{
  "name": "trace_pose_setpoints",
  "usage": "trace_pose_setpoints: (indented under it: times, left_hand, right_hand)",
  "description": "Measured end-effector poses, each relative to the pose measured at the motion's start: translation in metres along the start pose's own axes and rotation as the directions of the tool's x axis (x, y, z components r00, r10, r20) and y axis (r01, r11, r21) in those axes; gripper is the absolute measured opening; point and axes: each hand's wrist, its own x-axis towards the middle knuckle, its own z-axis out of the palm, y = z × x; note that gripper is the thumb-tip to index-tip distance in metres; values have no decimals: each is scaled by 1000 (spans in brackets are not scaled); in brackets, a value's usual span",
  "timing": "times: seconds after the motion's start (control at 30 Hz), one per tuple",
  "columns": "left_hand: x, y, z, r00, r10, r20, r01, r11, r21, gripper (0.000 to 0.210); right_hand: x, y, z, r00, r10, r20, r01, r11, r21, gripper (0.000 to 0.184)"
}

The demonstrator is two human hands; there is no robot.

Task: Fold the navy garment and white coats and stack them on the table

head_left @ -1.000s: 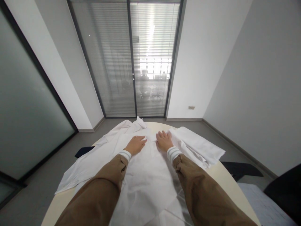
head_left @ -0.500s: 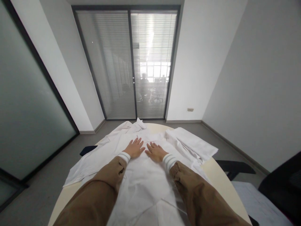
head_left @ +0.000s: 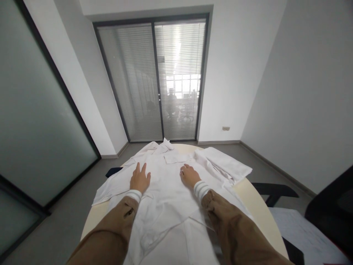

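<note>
A long white coat lies spread over a round cream table, its sleeves out to both sides and its surface creased near me. On the cloth at left of centre rests my left hand, open with fingers apart and nothing held. My right hand lies on the coat right of centre, just below the collar strip. Its fingers are slightly bent over the fabric, without a visible grip. The right sleeve is bunched beyond that hand; the left sleeve reaches the table's left edge.
The table's rim shows at the right. A black chair with an armrest stands close by, papers or pale cloth on its seat. A dark blue object sits behind the left edge. Glass doors with blinds are ahead.
My hands have moved apart from near the coat's middle: the left one left and nearer me, the right one slightly right. The cloth between them is now exposed. The view has shifted a little.
</note>
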Motion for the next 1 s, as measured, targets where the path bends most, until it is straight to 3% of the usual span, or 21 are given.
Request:
trace_pose_setpoints:
  times: [0.17,0.43,0.63,1.0]
  left_hand:
    - [-8,-12,20,992,39,-123,-38,999,12,51]
    - [-2,-19,25,991,59,-117,-70,993,-93,50]
    - [-1,-20,25,995,61,-72,-70,990,-122,50]
    - [-2,-26,28,989,115,-91,-127,983,-134,44]
  right_hand:
    - [20,15,5,997,65,-30,-68,990,-122,39]
    - [47,13,10,999,-20,-37,10,971,-237,47]
    - [48,6,16,992,-100,-71,82,970,-227,47]
    - [45,23,12,990,-139,9,139,986,-94,51]
